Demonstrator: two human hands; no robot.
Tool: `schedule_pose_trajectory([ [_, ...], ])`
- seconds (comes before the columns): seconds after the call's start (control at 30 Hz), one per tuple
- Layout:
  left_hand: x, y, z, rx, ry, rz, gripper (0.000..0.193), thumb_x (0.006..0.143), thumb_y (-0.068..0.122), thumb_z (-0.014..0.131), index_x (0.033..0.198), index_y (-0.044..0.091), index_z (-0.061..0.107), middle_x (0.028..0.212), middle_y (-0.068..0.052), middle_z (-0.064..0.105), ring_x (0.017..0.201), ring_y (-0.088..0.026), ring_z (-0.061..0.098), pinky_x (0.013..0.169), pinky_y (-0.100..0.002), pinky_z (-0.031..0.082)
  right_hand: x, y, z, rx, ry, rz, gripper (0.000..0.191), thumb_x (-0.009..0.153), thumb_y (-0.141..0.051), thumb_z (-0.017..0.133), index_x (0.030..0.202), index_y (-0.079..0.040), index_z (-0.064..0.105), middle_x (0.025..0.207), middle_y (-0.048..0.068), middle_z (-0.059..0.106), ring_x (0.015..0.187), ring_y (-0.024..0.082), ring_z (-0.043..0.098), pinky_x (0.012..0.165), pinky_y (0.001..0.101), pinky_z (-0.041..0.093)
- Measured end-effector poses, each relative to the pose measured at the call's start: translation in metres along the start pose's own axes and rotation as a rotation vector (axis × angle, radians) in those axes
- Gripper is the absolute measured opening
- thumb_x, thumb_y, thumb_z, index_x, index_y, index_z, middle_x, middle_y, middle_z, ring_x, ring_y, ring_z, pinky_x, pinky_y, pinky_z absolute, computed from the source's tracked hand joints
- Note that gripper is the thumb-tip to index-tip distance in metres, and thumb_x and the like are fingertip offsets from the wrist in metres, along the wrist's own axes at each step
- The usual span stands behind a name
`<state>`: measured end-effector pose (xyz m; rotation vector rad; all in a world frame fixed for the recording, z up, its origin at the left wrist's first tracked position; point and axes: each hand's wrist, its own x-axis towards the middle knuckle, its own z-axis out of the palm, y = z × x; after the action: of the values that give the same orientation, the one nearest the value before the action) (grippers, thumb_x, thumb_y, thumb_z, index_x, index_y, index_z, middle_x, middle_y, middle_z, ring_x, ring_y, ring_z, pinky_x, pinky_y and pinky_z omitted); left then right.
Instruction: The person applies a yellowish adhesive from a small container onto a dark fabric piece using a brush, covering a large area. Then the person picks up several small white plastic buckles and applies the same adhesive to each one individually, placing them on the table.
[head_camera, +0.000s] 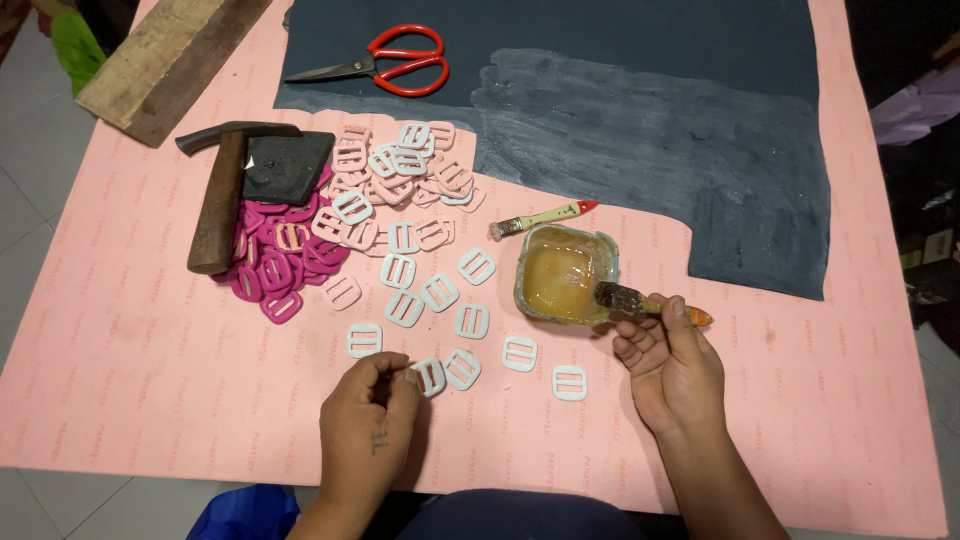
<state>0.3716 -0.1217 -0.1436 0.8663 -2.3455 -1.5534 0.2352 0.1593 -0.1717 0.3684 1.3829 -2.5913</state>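
Right hand (672, 365) pinching a glue brush (640, 302) over the rim of a square tub of amber glue (563, 272), left hand (368, 420) fingers curled onto a pale blue slide buckle (429, 376) on the pink sheet (150, 350), hammer (222, 195) and scissors (385, 62) well apart

A tabletop covered by a pink foam sheet (150, 360). On it lie a dark blue-grey sheet of material (700, 130) with red-handled scissors (400, 60), a rough wooden plank (165, 60), a rusty hammer (225, 190), a pile of magenta plastic buckles (275, 265), scattered pale plastic buckles (420, 250), a square tub of amber glue (563, 272) and a small cream-handled brush (540, 218).
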Motion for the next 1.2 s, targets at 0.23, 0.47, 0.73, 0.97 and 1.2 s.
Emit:
schedule_pose_trajectory([
  [0.23,-0.006,-0.003,-0.005,0.320,0.091,0.489,0.019,0.083,0.003,0.068,0.101,0.002,0.073,0.096,-0.013,0.076,0.087,-0.031,0.072,0.078,-0.039,0.057,0.004,0.002,-0.005,-0.043,-0.014,0.046,0.033,0.110,-0.036,0.050,0.110,-0.006,0.063,0.095,0.009,0.071,0.085,0.017,0.069,0.077,0.0342,0.057],
  [0.47,0.003,0.005,-0.001,0.327,0.106,0.490,0.015,0.085,0.003,0.068,0.100,0.003,0.068,0.095,-0.009,0.074,0.089,-0.026,0.072,0.077,-0.036,0.057,0.002,-0.001,-0.005,-0.005,-0.061,0.102,0.034,0.112,-0.033,0.046,0.112,-0.004,0.064,0.094,0.010,0.070,0.087,0.018,0.069,0.081,0.0364,0.056],
  [0.73,0.027,0.017,0.003,0.399,0.146,0.679,0.016,0.084,0.008,0.068,0.100,0.007,0.070,0.100,-0.007,0.073,0.098,-0.026,0.067,0.093,-0.040,0.042,0.004,0.001,-0.008,-0.014,-0.069,0.095,0.033,0.111,-0.032,0.045,0.109,-0.005,0.063,0.094,0.011,0.071,0.088,0.020,0.069,0.083,0.0388,0.057],
  [0.97,0.116,0.034,0.027,0.514,0.100,0.800,0.025,0.081,0.014,0.074,0.105,0.006,0.073,0.113,-0.011,0.073,0.101,-0.030,0.063,0.088,-0.045,0.044,0.008,-0.003,-0.004,0.085,-0.064,0.098,0.033,0.110,-0.033,0.045,0.101,-0.008,0.063,0.097,0.010,0.071,0.089,0.020,0.070,0.086,0.0403,0.057],
  [1.2,0.133,0.040,0.033,0.595,0.058,0.708,0.005,0.089,0.011,0.072,0.092,0.007,0.072,0.089,-0.010,0.071,0.089,-0.031,0.064,0.085,-0.046,0.047,-0.002,-0.037,0.032,-0.708,-0.209,-0.458,0.020,0.096,-0.018,0.065,0.110,-0.004,0.068,0.106,0.010,0.069,0.100,0.022,0.065,0.093,0.0418,0.055],
])
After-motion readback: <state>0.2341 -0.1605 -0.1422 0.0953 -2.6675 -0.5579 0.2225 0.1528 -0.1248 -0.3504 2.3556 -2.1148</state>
